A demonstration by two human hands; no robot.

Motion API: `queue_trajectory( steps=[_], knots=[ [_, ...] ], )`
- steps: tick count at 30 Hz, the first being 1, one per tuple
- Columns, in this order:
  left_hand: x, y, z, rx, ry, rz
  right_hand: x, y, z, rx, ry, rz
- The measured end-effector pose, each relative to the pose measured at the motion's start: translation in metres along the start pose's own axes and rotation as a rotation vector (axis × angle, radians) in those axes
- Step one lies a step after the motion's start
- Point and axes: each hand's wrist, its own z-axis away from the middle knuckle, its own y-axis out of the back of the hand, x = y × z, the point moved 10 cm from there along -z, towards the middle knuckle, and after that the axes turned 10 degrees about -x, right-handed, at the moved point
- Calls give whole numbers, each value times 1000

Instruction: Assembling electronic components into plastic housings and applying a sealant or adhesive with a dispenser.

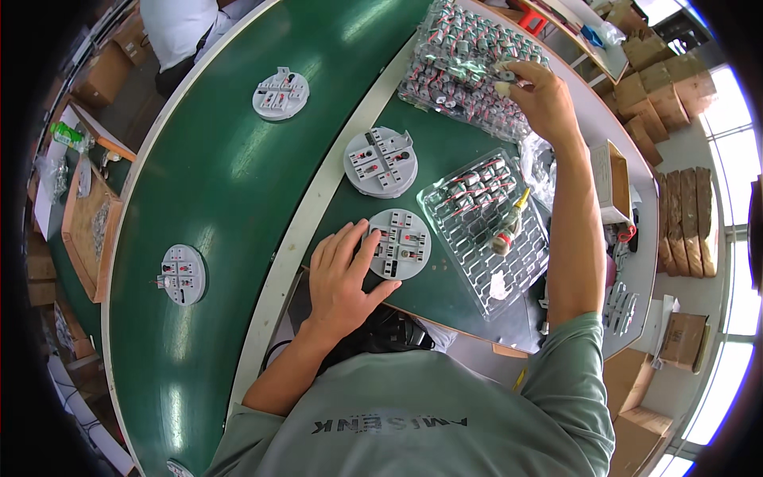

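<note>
My left hand (342, 266) lies with fingers spread against the near-left edge of a round grey base (422, 256), which has white compartments and small red and black parts. Just beyond it sits a similar round base (380, 181). Over a clear tray packed with small cylindrical motors with red and green wires (453, 60), my right hand (547, 99) pinches a small grey cylinder, seemingly one of those motors (507, 76). Pale covers wrap the pinching fingertips. A second clear tray (485, 278), partly filled with wired motors, stands beside the near base.
A yellow-tipped bottle or tool (509, 226) rests on the second tray. Left of the worktable, a green conveyor belt (230, 238) carries more round bases (280, 95). Crumpled clear plastic (538, 171) and an open cardboard box (610, 183) stand to the right.
</note>
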Motion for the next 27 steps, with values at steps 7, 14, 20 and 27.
queue_trajectory(
  steps=[7,14,20,27],
  knots=[
    [0,-3,-6,-23,16,-4,6,15,26,160,-155,-144],
    [9,32,-1,139,45,333,-113,-43,127,-117,-133,-238],
    [8,-1,9,15,297,951,-194,-109,197,-134,93,-363],
    [-7,-30,34,-121,425,1363,-200,-124,215,-265,-39,-579]
  ],
)
